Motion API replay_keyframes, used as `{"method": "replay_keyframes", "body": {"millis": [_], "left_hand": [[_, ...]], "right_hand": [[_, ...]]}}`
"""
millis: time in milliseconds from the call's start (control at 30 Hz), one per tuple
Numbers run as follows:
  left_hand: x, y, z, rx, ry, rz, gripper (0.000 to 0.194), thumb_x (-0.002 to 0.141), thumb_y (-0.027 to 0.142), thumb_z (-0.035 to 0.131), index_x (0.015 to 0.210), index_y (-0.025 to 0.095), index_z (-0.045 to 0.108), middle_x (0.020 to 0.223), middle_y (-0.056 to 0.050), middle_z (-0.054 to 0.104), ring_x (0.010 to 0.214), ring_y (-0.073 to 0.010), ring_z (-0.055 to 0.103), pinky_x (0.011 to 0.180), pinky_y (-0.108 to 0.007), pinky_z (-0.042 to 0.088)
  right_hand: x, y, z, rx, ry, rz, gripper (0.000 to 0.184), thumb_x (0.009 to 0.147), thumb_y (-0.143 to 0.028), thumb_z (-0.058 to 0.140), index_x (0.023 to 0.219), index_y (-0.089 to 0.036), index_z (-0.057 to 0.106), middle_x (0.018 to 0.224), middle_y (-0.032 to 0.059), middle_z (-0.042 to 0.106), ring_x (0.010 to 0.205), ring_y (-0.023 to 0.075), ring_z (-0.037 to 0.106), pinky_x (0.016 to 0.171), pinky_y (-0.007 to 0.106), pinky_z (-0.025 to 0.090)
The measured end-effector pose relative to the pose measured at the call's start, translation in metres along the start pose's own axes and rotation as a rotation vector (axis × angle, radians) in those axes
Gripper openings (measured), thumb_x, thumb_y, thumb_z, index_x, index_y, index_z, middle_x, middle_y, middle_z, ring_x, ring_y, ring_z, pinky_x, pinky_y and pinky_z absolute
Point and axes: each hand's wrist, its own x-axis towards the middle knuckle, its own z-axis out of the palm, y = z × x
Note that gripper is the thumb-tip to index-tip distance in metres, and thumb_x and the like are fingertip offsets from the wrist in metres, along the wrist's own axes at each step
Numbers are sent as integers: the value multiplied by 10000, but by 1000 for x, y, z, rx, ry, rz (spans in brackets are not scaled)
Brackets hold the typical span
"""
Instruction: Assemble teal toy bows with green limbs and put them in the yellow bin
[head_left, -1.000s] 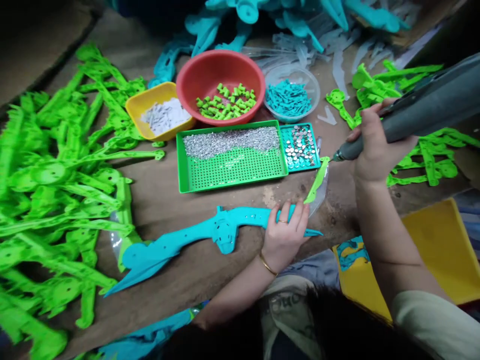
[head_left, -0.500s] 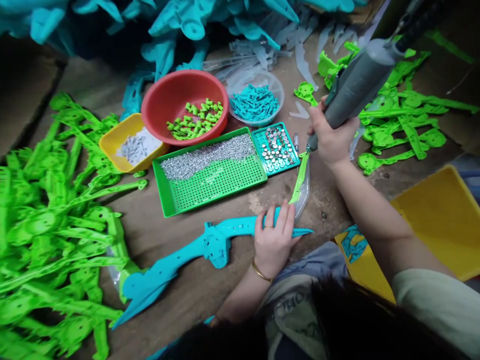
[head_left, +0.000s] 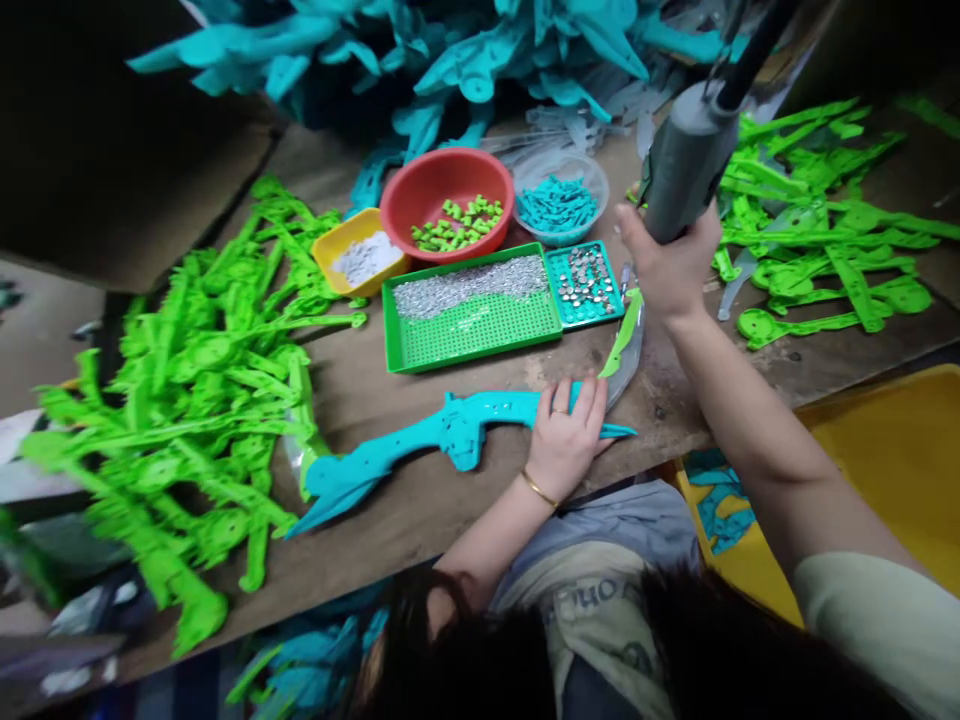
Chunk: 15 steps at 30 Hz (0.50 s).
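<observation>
My left hand (head_left: pixel 566 440) is closed over the right end of a long blue plastic part (head_left: pixel 420 430) lying on the bench, its fingers pressed on the top. From under those fingers a narrow green plastic strip (head_left: pixel 622 335) and a clear curved piece (head_left: pixel 628 365) stick out toward the back. My right hand (head_left: pixel 670 260) grips a grey electric screwdriver (head_left: pixel 690 150), held tilted above the strip's far end. The driver's tip is mostly hidden by the hand, so contact with the strip cannot be made out.
A green tray (head_left: pixel 465 335) of screws and a teal tray (head_left: pixel 585 285) of silvery round pieces stand mid-bench. Behind are a red bowl (head_left: pixel 390 205), a clear bowl (head_left: pixel 600 185) and a yellow tub (head_left: pixel 330 255). Green parts pile left (head_left: pixel 187 400) and right (head_left: pixel 825 230). A yellow bin (head_left: pixel 885 450) sits lower right.
The camera view has swung left, so the bench contents appear farther right. Both hands keep their hold. The screwdriver's tip, seen earlier at the green strip's end, is now mostly behind the right hand.
</observation>
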Motion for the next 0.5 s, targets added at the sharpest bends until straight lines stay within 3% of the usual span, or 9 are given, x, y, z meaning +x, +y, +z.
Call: {"method": "replay_keyframes", "body": {"millis": [100,167,233,300,400,500], "left_hand": [[1,-9,-6,-202,46,57,753,859,678,507,1356,113,535,1412,-183,550,1293,-338,492,1098,-501,377],[-5,-27,-15,-301,123,8,643,892,648,483,1266,134,585,1325,-174,596,1241,-294,525,1046,-449,429],[-16,-53,-25,-245,179,-205,457,958,529,454,1091,138,649,1136,-154,648,1085,-269,575,943,-418,472],[-27,-79,-34,-92,120,-416,414,941,512,499,912,135,670,970,-139,638,967,-285,560,879,-429,468],[-36,-105,-36,0,-48,-484,481,855,616,578,847,144,671,895,-120,600,933,-296,517,866,-430,448],[-36,-113,-30,-14,-123,-487,528,820,670,584,869,152,676,939,-120,581,965,-299,492,878,-427,430]], "right_hand": [[-16,-35,16,-1,-23,-44,467,779,-622,655,1016,-231,565,1016,61,679,952,185,638,957,460,545],[-30,-46,27,43,-93,-44,509,739,-655,672,986,-219,578,994,58,682,950,202,647,932,477,556],[-40,-46,34,67,-165,-19,533,714,-661,689,1000,-222,587,1004,50,682,969,218,648,914,490,560],[-46,-40,34,68,-221,7,531,725,-644,689,1026,-219,587,994,43,676,967,221,647,901,489,558],[-54,-34,13,17,-315,-2,567,733,-616,701,1103,-208,565,1028,43,655,947,208,639,872,462,555],[-76,-37,-25,-146,-300,-19,643,743,-570,716,1236,-212,511,1155,78,622,962,211,622,876,456,537]]}}
